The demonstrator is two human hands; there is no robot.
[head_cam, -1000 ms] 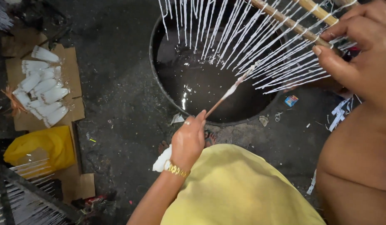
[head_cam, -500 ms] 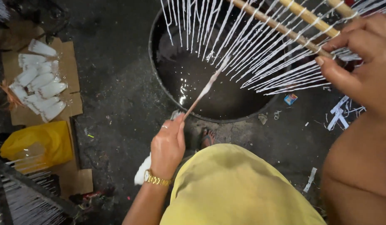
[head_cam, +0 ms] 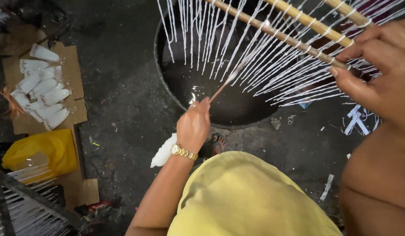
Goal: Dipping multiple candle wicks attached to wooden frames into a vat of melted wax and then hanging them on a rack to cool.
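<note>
My left hand (head_cam: 193, 124), with a gold watch on the wrist, is shut on a thin stick (head_cam: 222, 85) whose white-coated tip reaches into the hanging white wicks (head_cam: 237, 48). A white lump (head_cam: 163, 150) juts out below that hand. My right hand (head_cam: 377, 74) grips the end of the wooden rods (head_cam: 290, 37) that carry the wicks. The rods slant over a round dark vat (head_cam: 167, 87) of shiny liquid.
At left, cardboard (head_cam: 75, 65) holds several white candle bundles (head_cam: 43, 87). Below it lie a yellow bag (head_cam: 40, 153) and a rack of thin white sticks (head_cam: 27, 205). A sandalled foot (head_cam: 215, 143) rests by the vat's rim. White scraps (head_cam: 355, 118) litter the dark floor at right.
My left hand has risen toward the vat's rim, and the stick's tip now sits higher among the wicks. The rods with the wicks have shifted left and down in view.
</note>
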